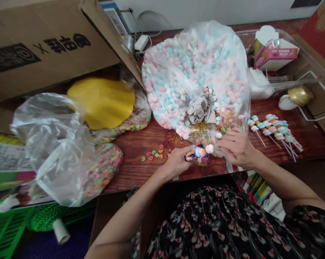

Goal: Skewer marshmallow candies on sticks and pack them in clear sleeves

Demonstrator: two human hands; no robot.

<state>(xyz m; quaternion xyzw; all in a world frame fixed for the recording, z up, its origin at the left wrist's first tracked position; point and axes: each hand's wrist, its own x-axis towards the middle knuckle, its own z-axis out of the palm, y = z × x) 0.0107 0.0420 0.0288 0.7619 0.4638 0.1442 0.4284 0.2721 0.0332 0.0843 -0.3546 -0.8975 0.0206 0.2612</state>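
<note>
My left hand [177, 162] is closed on a small candy skewer [199, 151] of pastel marshmallow pieces above the wooden table's [140, 144] front edge. My right hand [236, 147] is pinched at the skewer's right end, by a white and pink piece. Just behind both hands lies a big clear bag of pink, blue and white marshmallows [194, 75] with a grey paper flower [201, 108] and gold tinsel at its mouth. To the right, several finished marshmallow skewers [272, 127] lie on the table. Loose cereal rings [154, 154] are scattered left of my left hand.
A large cardboard box [49, 39] leans over the table's left side. Below it are a yellow sheet [103, 102], clear bags of coloured cereal rings [105, 169] and a crumpled empty bag [57, 144]. A pink and white carton [274, 50] and gold ribbon roll [299, 95] stand at right.
</note>
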